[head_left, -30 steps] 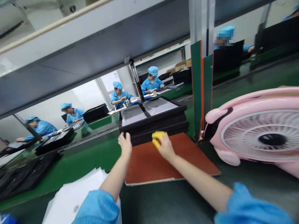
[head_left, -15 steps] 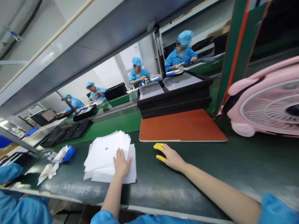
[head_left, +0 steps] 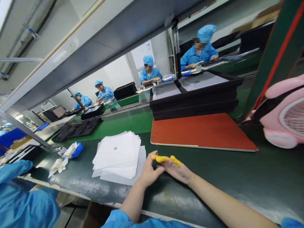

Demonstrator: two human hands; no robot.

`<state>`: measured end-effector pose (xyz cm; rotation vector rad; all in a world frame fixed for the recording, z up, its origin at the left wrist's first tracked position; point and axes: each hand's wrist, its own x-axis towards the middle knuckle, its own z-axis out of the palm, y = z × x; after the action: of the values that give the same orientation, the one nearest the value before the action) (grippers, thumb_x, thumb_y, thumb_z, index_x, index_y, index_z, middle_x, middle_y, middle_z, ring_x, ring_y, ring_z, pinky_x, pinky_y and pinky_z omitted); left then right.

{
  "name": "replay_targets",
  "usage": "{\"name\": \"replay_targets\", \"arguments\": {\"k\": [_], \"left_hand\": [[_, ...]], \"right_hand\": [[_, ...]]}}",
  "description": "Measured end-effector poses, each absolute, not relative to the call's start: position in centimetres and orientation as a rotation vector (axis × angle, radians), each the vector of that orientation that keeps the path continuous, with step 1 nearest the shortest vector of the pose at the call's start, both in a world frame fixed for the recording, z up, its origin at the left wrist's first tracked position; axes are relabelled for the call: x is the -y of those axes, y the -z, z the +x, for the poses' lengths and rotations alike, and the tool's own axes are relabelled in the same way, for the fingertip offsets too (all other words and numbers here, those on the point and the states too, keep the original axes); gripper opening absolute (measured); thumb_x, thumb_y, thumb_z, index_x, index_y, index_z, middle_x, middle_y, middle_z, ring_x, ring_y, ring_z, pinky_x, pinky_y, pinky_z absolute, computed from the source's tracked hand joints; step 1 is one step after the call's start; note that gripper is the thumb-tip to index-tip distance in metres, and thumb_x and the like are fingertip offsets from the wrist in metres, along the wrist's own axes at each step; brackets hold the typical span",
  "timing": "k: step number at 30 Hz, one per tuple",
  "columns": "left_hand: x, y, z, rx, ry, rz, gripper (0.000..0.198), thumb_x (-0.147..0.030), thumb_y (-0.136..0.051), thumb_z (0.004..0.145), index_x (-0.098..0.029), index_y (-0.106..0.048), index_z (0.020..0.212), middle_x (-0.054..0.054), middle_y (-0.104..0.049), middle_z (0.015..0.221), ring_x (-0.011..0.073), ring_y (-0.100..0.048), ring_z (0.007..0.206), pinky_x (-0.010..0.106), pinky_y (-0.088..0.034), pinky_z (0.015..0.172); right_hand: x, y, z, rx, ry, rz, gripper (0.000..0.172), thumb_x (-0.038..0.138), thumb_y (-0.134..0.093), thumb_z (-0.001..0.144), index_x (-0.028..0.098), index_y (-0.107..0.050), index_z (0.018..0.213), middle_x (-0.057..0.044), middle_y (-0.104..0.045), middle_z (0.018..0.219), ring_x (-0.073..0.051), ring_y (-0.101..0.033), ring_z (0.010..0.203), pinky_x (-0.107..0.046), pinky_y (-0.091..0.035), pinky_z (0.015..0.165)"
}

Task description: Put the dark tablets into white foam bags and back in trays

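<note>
My left hand (head_left: pixel 150 171) is beside the right edge of the white paper stack (head_left: pixel 116 155), its thumb apart from its curved fingers. Its fingertips meet those of my right hand (head_left: pixel 178 170), which has yellow covers on some fingers. The right palm is partly turned up with the fingers spread, and no object shows in it. Both hands are just above the dark green tabletop (head_left: pixel 213 171). The top sheet of the loosely squared stack bears a small dark mark. Where the fingertips meet, small details are hidden.
Behind my hands lies a reddish-brown board (head_left: pixel 201 131), with stacked black trays (head_left: pixel 194 101) beyond it. A pink fan (head_left: pixel 282 126) stands at right. At left are a blue box (head_left: pixel 78 150) and a person's blue sleeve (head_left: pixel 26 202). More people sit across the line.
My left hand has lifted off the paper stack and moved right to my right hand. The right hand has turned its palm partly up. The view has shifted to the right.
</note>
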<state>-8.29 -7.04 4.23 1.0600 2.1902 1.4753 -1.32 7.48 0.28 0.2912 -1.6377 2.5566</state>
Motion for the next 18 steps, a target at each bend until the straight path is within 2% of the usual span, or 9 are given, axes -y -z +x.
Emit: {"name": "replay_targets", "arguments": {"k": [2,5,7,9,12,15,18], "left_hand": [[6.2,-4.4,-7.5,-2.151,-1.551,1.015,0.053,-0.023,-0.059,0.066,-0.012,-0.049,0.117,0.011,-0.058,0.112,0.0200,-0.055,0.102,0.032,-0.042,0.094],[5.9,-4.4,-7.4,-2.152,-1.569,0.905,0.029,-0.020,-0.053,0.067,-0.014,-0.056,0.096,0.005,-0.061,0.083,0.0150,-0.056,0.076,0.028,-0.046,0.074],[6.1,-4.5,-7.8,-2.117,-1.518,0.922,0.021,-0.017,-0.054,0.064,-0.015,-0.057,0.085,0.003,-0.060,0.078,0.0130,-0.054,0.070,0.025,-0.043,0.066],[6.3,-4.4,-8.2,-2.045,-1.501,0.904,0.021,-0.016,-0.055,0.062,-0.016,-0.056,0.083,0.003,-0.060,0.079,0.0118,-0.052,0.067,0.024,-0.040,0.061],[6.2,-4.0,-9.0,-1.897,-1.541,0.838,0.032,-0.021,-0.060,0.062,-0.015,-0.052,0.093,0.003,-0.060,0.076,0.0120,-0.053,0.064,0.025,-0.042,0.061],[5.6,-3.3,-9.5,-1.959,-1.531,0.743,0.049,-0.020,-0.062,0.061,-0.014,-0.048,0.108,0.002,-0.060,0.075,0.0133,-0.055,0.066,0.026,-0.045,0.064],[5.5,-3.3,-9.5,-2.085,-1.424,0.684,0.081,-0.014,-0.066,0.057,-0.011,-0.032,0.131,0.006,-0.063,0.092,0.0181,-0.059,0.084,0.031,-0.048,0.080]], "right_hand": [[-7.3,-0.8,-0.9,1.682,-2.572,0.325,0.066,0.071,-0.023,0.076,0.024,-0.066,0.090,-0.010,-0.062,0.111,-0.023,-0.054,0.110,-0.045,-0.040,0.096],[-7.5,-1.1,-0.2,1.806,-2.563,0.283,0.075,0.071,-0.009,0.076,0.023,-0.066,0.079,-0.011,-0.064,0.101,-0.022,-0.057,0.103,-0.043,-0.043,0.089],[-7.4,-1.1,0.1,1.785,-2.590,0.266,0.073,0.073,-0.012,0.074,0.024,-0.065,0.076,-0.010,-0.066,0.095,-0.023,-0.058,0.100,-0.044,-0.043,0.089],[-7.1,-1.1,0.1,1.692,-2.645,0.275,0.067,0.075,-0.021,0.072,0.025,-0.066,0.075,-0.010,-0.066,0.093,-0.024,-0.057,0.102,-0.046,-0.041,0.091],[-6.5,-1.0,-0.5,1.518,-2.756,0.326,0.054,0.072,-0.038,0.069,0.027,-0.067,0.076,-0.008,-0.066,0.098,-0.025,-0.055,0.105,-0.046,-0.040,0.093],[-6.2,-0.5,-1.7,1.370,-2.870,0.293,0.047,0.069,-0.047,0.067,0.027,-0.069,0.076,-0.006,-0.066,0.098,-0.025,-0.056,0.103,-0.045,-0.039,0.094],[-6.3,0.1,-3.5,1.357,-2.876,0.058,0.049,0.068,-0.049,0.067,0.024,-0.068,0.080,-0.007,-0.066,0.094,-0.023,-0.057,0.097,-0.044,-0.039,0.092]]}}
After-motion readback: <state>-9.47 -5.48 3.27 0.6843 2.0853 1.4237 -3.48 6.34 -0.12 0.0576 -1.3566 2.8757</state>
